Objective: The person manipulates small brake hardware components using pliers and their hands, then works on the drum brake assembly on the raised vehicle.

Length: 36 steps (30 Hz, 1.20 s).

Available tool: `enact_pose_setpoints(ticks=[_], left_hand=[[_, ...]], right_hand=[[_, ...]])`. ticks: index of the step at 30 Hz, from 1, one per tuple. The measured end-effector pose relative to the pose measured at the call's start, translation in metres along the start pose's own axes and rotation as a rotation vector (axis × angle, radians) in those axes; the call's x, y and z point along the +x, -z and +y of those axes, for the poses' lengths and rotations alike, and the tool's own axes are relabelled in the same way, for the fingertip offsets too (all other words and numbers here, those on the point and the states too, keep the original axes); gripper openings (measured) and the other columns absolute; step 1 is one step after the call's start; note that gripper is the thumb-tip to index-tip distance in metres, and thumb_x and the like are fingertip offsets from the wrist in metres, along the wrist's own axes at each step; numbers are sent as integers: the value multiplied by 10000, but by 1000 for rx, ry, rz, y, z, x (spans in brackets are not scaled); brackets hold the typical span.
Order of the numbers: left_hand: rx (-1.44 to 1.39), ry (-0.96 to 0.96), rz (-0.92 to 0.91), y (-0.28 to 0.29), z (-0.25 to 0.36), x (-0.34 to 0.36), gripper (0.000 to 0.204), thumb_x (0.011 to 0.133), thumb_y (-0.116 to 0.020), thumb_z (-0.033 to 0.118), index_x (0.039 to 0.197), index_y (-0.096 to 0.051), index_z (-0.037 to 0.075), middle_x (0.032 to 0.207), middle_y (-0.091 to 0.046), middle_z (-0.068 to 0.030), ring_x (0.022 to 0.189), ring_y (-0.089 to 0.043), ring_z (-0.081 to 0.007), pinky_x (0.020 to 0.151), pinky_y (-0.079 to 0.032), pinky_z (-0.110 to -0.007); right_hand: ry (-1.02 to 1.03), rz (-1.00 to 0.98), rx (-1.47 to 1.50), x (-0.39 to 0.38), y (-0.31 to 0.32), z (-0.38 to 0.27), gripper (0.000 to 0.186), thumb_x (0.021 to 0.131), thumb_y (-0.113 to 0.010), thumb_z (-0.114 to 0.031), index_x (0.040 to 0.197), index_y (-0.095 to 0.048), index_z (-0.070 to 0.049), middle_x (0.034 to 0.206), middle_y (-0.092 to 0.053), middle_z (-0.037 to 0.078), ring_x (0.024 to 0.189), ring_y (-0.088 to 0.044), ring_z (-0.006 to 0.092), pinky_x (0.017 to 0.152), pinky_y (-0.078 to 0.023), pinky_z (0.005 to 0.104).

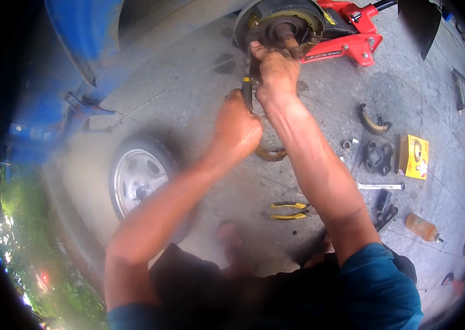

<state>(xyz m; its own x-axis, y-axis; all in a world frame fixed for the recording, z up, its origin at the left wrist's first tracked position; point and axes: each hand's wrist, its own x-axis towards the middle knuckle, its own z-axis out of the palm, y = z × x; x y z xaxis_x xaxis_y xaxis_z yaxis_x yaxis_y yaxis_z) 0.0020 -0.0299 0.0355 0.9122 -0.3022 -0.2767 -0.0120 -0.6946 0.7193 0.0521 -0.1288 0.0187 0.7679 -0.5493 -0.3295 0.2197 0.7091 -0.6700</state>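
While the dark-handled tool [247, 94] was clamped in the left hand [239, 127], its upper end was directed at the brake assembly [265, 15] beside the red jack [348, 50], where the right hand [278, 70] was held near the rusty spindle [285, 34], though what was gripped by its fingers could not be told. Judging by this pose, a brake part was being worked with the tool, and steady leverage from the left hand, with careful guiding by the right, seemed to be called for next.

Yellow-banded tool [247, 83]; red jack [355, 48]
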Motion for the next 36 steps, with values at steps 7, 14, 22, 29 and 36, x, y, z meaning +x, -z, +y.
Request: enact_pose_setpoints(ticks=[7, 14, 22, 29, 36], left_hand=[[-451, 67, -193, 46, 35, -13, 294, 714, -474, 10, 999, -493, -60, 926, -551, -153, 929, -598, -290, 687, -576, -408], [-597, 70, -237, 48, 34, -16, 296, 665, -484, 31, 953, -502, -35, 933, -544, -134, 920, -589, -286, 695, -571, -422], [-509, 44, -157, 38, 7, -15, 384, 672, -457, 18, 1048, -491, -54, 1042, -542, -165, 971, -581, -288, 648, -548, -374], [-424, 68, -211, 26, -20, -35, 312, 688, -458, 21, 991, -498, -40, 1065, -557, -173, 951, -591, -255, 634, -538, -354], [-417, 191, -260, -2, -33, -60, 298, 739, -583, 60, 1014, -525, -42, 964, -601, -149, 909, -618, -253, 646, -558, -346]], right_hand=[[36, 0, 27, -11, -4, -10, 356, 781, -653, 67, 1096, -528, -41, 936, -614, 68, 791, -582, 167, 703, -487, 320], [21, -101, -62, -5, 4, -4, 169, 807, -665, -14, 960, -593, -28, 858, -618, 44, 742, -569, 146, 658, -472, 298], [32, -261, -266, 4, 28, 6, 207, 845, -684, -207, 884, -610, -17, 733, -618, 48, 641, -579, 140, 551, -458, 259], [220, -289, -253, -17, 56, 13, 178, 836, -678, -99, 927, -600, 32, 819, -647, 79, 695, -618, 159, 615, -522, 288], [282, -291, -507, -34, 93, 28, 88, 867, -619, -36, 929, -636, 23, 816, -630, 51, 727, -582, 125, 687, -495, 266]])
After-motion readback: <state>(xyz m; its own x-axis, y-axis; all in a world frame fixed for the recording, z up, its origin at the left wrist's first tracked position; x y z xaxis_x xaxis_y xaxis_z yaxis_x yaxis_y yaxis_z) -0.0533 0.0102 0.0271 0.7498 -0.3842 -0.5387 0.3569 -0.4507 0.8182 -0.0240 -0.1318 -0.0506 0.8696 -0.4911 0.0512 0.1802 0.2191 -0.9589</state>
